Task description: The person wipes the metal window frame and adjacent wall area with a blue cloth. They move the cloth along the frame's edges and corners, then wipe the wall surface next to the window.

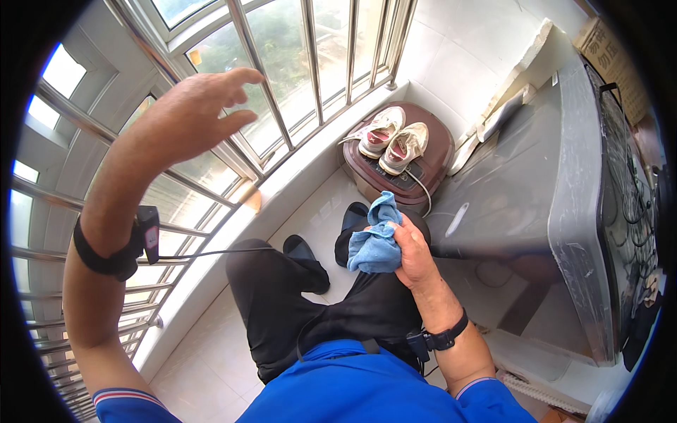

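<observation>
A bunched blue cloth (376,251) is gripped in my right hand (415,251), above my right knee. Its loose end sticks up past my fingers. My left hand (185,116) is raised at the metal window bars (264,74), thumb and fingers apart, holding nothing. Its index fingertip overlaps one upright bar in the view; whether they touch I cannot tell. Behind the bars is a framed window (285,47). Each forearm wears a black strap with a small device, and a cable runs from the left device (148,235) towards my leg.
A pair of pale sneakers (404,148) rests on a brown lidded appliance (359,177) in the corner. To my right stands a large grey cabinet-like appliance (508,174), its top crowded with cables. A cardboard box (608,69) is behind it. A low white ledge (285,185) runs beneath the window.
</observation>
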Demonstrator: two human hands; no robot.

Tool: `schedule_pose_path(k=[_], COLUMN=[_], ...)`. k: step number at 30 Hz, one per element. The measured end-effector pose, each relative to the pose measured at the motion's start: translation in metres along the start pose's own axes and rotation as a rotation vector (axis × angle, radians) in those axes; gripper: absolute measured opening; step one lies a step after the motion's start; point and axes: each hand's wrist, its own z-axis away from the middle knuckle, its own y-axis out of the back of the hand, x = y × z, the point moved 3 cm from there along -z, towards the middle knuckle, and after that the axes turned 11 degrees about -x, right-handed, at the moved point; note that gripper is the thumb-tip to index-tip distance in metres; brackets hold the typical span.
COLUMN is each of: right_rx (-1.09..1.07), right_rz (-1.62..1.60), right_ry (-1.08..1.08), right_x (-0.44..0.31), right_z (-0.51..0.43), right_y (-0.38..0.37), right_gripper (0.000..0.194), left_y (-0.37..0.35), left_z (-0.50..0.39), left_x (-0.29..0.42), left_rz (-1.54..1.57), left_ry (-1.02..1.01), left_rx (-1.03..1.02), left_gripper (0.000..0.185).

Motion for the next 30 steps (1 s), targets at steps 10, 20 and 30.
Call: schedule_pose_path(k=[10, 20, 30], right_rx=[0.002, 0.013, -0.034], right_rz=[0.081, 0.109, 0.152], right_ry=[-0.037, -0.119, -0.108], right_x=[-0.011, -0.006, 0.006], right_z=[0.008, 0.002, -0.019], right_y=[-0.010, -0.020, -0.039], right_gripper=[0.042, 0.040, 0.042], left_y=[0.021, -0.021, -0.085], left_z=[-0.011, -0.077, -0.010], left_x=[-0.059, -0.040, -0.062], left_rz=[0.037, 0.228, 0.315], left_ry=[0.049, -0.132, -0.214], left_rx=[0.038, 0.161, 0.159], left_gripper=[0.037, 0.030, 0.023])
